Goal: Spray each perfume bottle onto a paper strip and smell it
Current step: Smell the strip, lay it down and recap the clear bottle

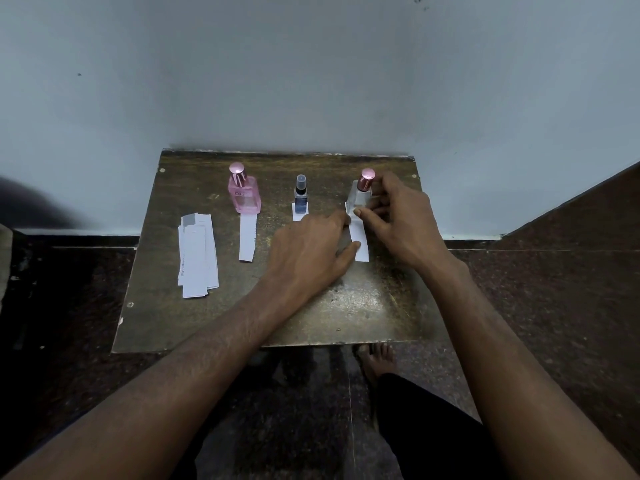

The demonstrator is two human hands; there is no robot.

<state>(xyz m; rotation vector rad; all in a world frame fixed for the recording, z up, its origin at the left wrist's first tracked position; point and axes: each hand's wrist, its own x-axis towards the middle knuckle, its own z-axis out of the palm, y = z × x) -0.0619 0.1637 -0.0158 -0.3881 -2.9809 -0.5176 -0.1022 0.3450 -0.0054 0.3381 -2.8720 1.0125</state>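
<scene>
Right now the R hand [394, 209] curls round the clear bottle [360, 199] at the board's [207, 323] 1 o'clock corner, fingers behind it, thumb at its base. Its paper strip [360, 244] runs 12-to-6 from under the bottle toward the person. The L hand [311, 251] lies flat, fingers straight, tips pressing the strip's left edge at 9 o'clock of it. Both hands are equally near; probably the bottle lifts straight up while the L pins the paper. Pink bottle [243, 195] & blue bottle [300, 195] stand at 9 o'clock of it, each on its own strip; spare strips [197, 254] lie farther left.
</scene>
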